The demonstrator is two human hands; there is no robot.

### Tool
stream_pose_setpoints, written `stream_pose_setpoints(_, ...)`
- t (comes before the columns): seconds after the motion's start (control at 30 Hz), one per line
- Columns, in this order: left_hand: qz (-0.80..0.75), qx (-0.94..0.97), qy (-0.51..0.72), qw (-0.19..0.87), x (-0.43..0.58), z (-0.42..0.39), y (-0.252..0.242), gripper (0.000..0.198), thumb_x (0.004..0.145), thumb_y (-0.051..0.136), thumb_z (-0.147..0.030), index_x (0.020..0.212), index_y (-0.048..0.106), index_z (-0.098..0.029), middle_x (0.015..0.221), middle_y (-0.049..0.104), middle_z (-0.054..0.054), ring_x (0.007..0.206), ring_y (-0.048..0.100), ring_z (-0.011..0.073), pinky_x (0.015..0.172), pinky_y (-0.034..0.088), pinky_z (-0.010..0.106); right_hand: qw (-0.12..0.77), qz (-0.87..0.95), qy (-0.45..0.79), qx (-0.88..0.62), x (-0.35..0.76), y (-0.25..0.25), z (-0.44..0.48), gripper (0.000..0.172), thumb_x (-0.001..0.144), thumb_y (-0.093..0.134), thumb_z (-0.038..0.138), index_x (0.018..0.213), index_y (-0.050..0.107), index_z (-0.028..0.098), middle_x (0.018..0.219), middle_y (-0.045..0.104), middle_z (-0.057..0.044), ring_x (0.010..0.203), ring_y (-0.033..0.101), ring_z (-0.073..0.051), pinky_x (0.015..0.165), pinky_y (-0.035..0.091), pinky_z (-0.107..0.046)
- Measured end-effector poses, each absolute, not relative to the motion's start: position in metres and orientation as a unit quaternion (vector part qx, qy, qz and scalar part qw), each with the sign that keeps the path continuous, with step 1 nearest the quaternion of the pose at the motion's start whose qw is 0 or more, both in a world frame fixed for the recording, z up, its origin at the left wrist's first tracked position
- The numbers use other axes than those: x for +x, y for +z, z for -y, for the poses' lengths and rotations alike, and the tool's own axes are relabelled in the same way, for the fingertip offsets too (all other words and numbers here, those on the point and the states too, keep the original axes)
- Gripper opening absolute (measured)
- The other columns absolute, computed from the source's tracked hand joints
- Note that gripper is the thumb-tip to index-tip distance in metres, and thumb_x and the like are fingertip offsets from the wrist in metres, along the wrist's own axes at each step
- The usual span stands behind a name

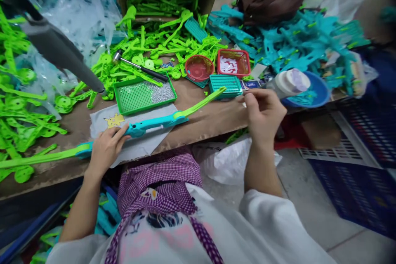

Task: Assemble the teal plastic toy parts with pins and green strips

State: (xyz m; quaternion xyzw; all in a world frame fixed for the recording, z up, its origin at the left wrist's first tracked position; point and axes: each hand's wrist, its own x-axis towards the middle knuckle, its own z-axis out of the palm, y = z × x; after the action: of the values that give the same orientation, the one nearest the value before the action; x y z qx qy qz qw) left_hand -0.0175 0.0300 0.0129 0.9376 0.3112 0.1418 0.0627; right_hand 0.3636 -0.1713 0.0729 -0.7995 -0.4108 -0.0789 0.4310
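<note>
My left hand (107, 147) grips a long blue plastic piece (154, 125) that lies across a grey cloth with a yellow figure (114, 121). Bright green arms extend from both ends of it: one green arm (202, 104) points up to the right, the other (46, 157) runs off to the left. A thin pale part shows along its near side. Raised over the bench's front edge, my right hand (264, 113) has thumb and fingertips pinched together. Whatever is between them is too small to name. Just left of those fingertips stands a teal ridged box (225, 86).
Behind the cloth sits a green tray (133, 98) of small metal bits, with a hammer (140, 66) across its far edge. Red baskets (199, 68), a white bottle (287, 83) and a blue bowl (323, 90) stand farther right. Green and teal parts pile up around; a grey tool (62, 49) hangs at left.
</note>
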Motion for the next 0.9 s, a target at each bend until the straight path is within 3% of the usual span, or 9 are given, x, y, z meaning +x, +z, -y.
stream_pose_setpoints(0.1,-0.304,0.936,0.152,0.087,-0.035,-0.022,0.015,0.035,0.097,0.049,-0.04,0.125,0.063,-0.024,0.108,0.071,0.012,0.097,0.066,0.0294,0.08,0.047,0.038,0.303,0.427,-0.005,-0.852,0.397,0.032,0.181,0.032,0.092,0.045,0.039,0.094,0.069,0.018,0.091,0.072,-0.013,0.083,0.067,-0.025,0.08,0.052,-0.041)
stream_pose_setpoints(0.2,-0.299,0.932,0.161,0.125,-0.031,-0.008,0.02,0.05,0.094,0.054,-0.042,0.14,0.049,-0.022,0.128,0.065,0.014,0.112,0.063,0.0301,0.09,0.047,0.04,0.172,0.463,0.031,-0.869,0.401,-0.011,0.161,0.041,0.092,0.035,0.024,0.116,0.067,0.012,0.121,0.067,-0.02,0.109,0.062,-0.028,0.091,0.048,-0.042)
stream_pose_setpoints(0.27,-0.297,0.93,0.163,0.138,-0.019,0.001,0.022,0.065,0.09,0.06,-0.048,0.146,0.042,-0.019,0.13,0.063,0.016,0.113,0.063,0.0307,0.093,0.047,0.041,0.12,0.473,0.025,-0.872,0.396,-0.027,0.145,0.049,0.093,0.03,0.019,0.131,0.058,0.01,0.134,0.06,-0.021,0.117,0.058,-0.03,0.095,0.044,-0.044)
stream_pose_setpoints(0.37,-0.304,0.93,0.157,0.132,-0.001,0.008,0.022,0.05,0.091,0.06,-0.047,0.134,0.056,-0.021,0.112,0.07,0.012,0.101,0.066,0.0282,0.087,0.049,0.038,0.062,0.483,0.028,-0.873,0.392,-0.032,0.129,0.049,0.096,0.027,0.022,0.133,0.057,0.01,0.133,0.06,-0.022,0.115,0.057,-0.032,0.095,0.042,-0.045)
stream_pose_setpoints(0.43,-0.309,0.931,0.153,0.124,0.005,0.007,0.021,0.035,0.093,0.057,-0.043,0.12,0.065,-0.023,0.104,0.071,0.01,0.095,0.067,0.0261,0.083,0.049,0.036,0.037,0.48,0.037,-0.876,0.392,-0.03,0.124,0.047,0.097,0.026,0.023,0.122,0.062,0.009,0.124,0.063,-0.022,0.113,0.057,-0.032,0.094,0.041,-0.045)
stream_pose_setpoints(0.53,-0.303,0.934,0.148,0.115,0.006,0.004,0.02,0.032,0.093,0.057,-0.043,0.115,0.068,-0.023,0.104,0.071,0.009,0.094,0.067,0.0253,0.08,0.049,0.035,0.017,0.477,0.048,-0.878,0.395,-0.028,0.118,0.04,0.096,0.028,0.021,0.109,0.063,0.008,0.117,0.063,-0.024,0.112,0.055,-0.031,0.093,0.041,-0.045)
stream_pose_setpoints(0.67,-0.296,0.939,0.155,0.082,0.006,0.003,0.02,0.03,0.093,0.059,-0.041,0.114,0.068,-0.022,0.102,0.071,0.008,0.09,0.067,0.0239,0.076,0.047,0.034,0.069,0.454,0.068,-0.886,0.403,-0.015,0.114,0.027,0.095,0.036,0.021,0.104,0.059,0.011,0.112,0.064,-0.022,0.105,0.058,-0.029,0.09,0.043,-0.044)
stream_pose_setpoints(0.8,-0.276,0.943,0.178,0.045,0.008,0.004,0.019,0.027,0.093,0.06,-0.037,0.112,0.068,-0.02,0.099,0.072,0.007,0.085,0.066,0.0225,0.071,0.044,0.033,0.278,0.321,-0.002,-0.905,0.404,0.039,0.135,0.029,0.099,0.029,0.027,0.113,0.05,0.014,0.083,0.065,-0.009,0.07,0.06,-0.02,0.071,0.047,-0.037)
stream_pose_setpoints(0.9,-0.267,0.943,0.194,0.029,0.009,0.005,0.018,0.026,0.092,0.062,-0.035,0.111,0.068,-0.018,0.097,0.071,0.007,0.084,0.066,0.022,0.069,0.043,0.033,0.359,0.377,-0.124,-0.845,0.377,0.097,0.156,0.029,0.1,0.033,0.036,0.112,0.052,0.018,0.095,0.065,-0.011,0.08,0.063,-0.02,0.075,0.047,-0.036)
